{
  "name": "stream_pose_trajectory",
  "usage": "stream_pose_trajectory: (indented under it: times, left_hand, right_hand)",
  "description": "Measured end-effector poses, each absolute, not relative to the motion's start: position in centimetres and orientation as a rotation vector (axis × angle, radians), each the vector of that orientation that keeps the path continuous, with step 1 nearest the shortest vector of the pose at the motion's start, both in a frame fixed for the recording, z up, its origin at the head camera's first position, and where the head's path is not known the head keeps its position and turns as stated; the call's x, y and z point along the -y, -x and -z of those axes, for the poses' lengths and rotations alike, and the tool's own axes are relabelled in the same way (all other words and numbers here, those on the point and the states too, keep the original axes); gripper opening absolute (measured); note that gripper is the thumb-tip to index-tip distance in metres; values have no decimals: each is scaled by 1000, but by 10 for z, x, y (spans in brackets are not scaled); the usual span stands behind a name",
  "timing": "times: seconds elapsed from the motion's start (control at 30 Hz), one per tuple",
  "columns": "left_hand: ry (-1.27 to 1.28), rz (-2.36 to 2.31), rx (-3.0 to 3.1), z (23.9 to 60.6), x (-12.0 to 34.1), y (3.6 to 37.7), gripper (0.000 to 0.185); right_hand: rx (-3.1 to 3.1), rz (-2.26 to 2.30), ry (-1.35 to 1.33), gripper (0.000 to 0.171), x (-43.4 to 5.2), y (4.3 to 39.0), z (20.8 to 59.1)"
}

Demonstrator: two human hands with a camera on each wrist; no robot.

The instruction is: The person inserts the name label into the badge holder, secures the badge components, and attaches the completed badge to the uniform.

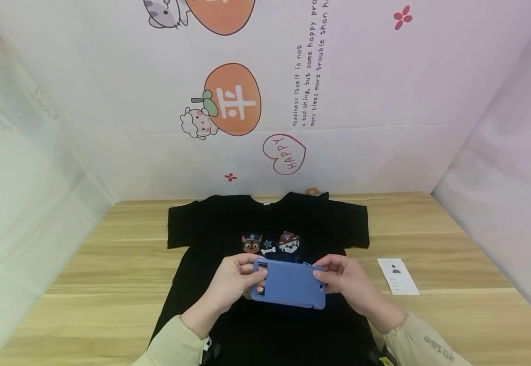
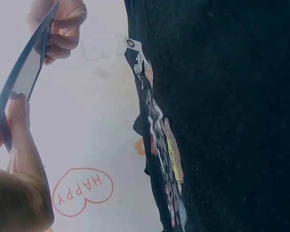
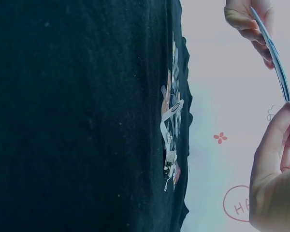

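Note:
A blue phone case [image 1: 289, 284] is held flat above a black T-shirt [image 1: 210, 223] spread on the wooden table [image 1: 110, 254]. My left hand [image 1: 238, 280] pinches the case's left end and my right hand [image 1: 342, 277] pinches its right end. The shirt carries cartoon dog prints [image 1: 271, 243] on the chest. In the left wrist view the case [image 2: 24, 72] shows edge-on, thin and bent, between the fingers [image 2: 20, 125] of both hands. In the right wrist view the case edge [image 3: 273, 55] runs between the two hands, with the black shirt [image 3: 82, 116] and its print [image 3: 171, 130] below.
A small white card [image 1: 398, 276] lies on the table to the right of the shirt. White walls with cartoon stickers and a red HAPPY heart [image 1: 285, 153] close in the table at the back and both sides.

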State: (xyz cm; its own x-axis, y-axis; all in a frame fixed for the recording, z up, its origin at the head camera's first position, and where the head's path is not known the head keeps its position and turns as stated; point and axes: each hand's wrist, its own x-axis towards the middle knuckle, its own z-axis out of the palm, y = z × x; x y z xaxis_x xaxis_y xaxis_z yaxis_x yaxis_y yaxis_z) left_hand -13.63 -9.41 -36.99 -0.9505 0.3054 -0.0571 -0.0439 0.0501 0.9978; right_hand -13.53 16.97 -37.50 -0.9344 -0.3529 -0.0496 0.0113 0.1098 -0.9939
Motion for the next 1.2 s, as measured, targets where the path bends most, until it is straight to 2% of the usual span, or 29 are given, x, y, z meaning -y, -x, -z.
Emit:
stream_pose_trajectory:
  times: [0.43, 1.2]
  left_hand:
    - [-267, -2007, -2029, 368, 98, 135, 39]
    - [-302, -2003, -2045, 371, 102, 136, 38]
  right_hand:
    - [-2127, 1914, 284, 33, -175, 135, 378]
    - [-2139, 1890, 222, 24, -185, 133, 380]
